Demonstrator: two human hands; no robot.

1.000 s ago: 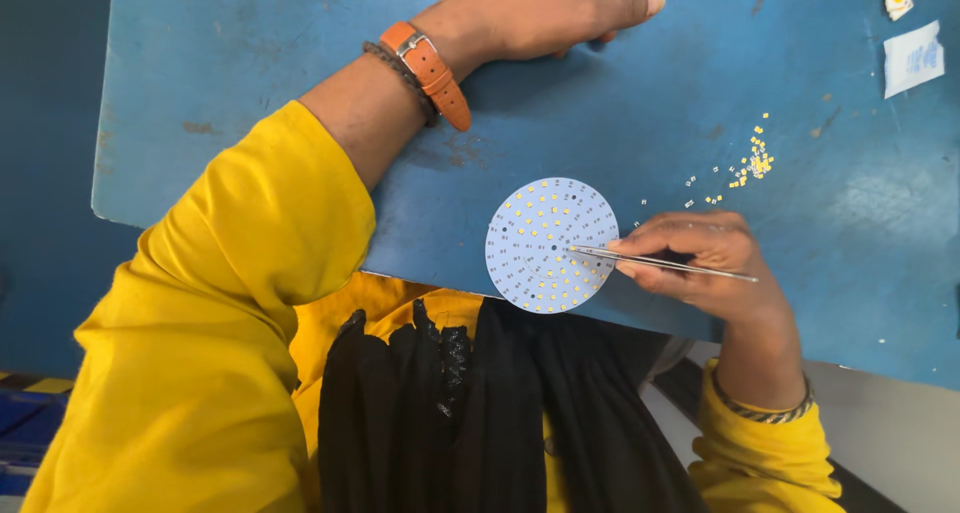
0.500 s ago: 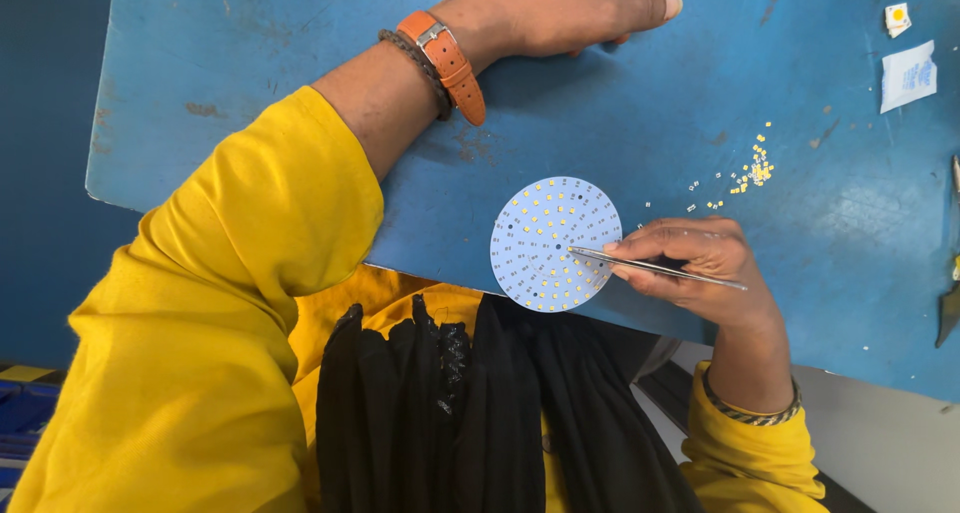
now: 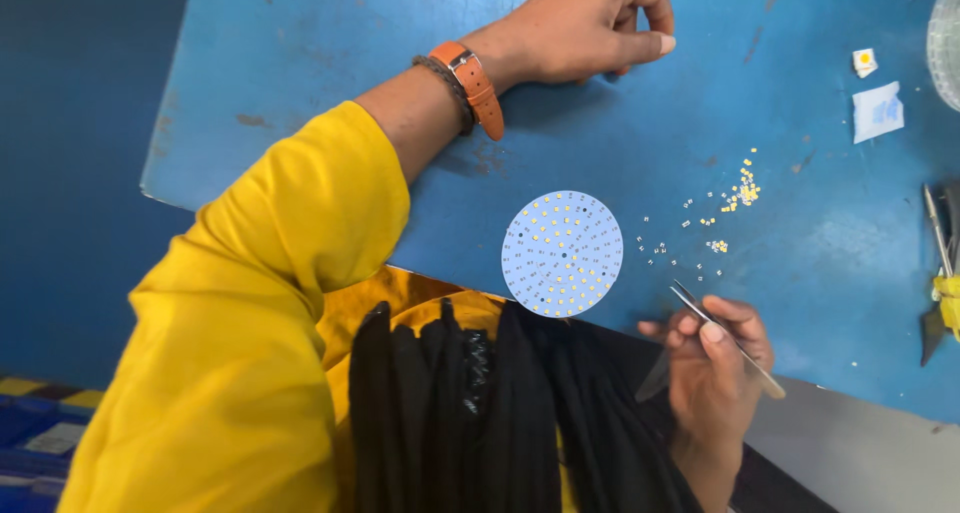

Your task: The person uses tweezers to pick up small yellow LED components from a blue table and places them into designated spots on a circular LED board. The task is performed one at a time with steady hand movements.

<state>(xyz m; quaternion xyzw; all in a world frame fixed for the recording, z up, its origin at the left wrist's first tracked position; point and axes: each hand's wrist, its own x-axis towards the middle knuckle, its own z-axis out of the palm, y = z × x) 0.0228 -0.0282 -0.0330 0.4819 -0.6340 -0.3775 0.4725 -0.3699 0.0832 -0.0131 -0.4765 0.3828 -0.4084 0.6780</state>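
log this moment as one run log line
left hand: resting on blue table | right hand: holding tweezers | round LED board: untouched

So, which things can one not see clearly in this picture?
- Tweezers tips: too small to tell if they hold anything.
- Chips: too small to count.
- Left hand: fingers curl, hiding what lies beneath.
- Tools: cut off by right edge.

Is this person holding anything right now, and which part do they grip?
The right hand pinches metal tweezers around the middle of their length, tips free. The left hand holds nothing visible; it rests on the blue table.
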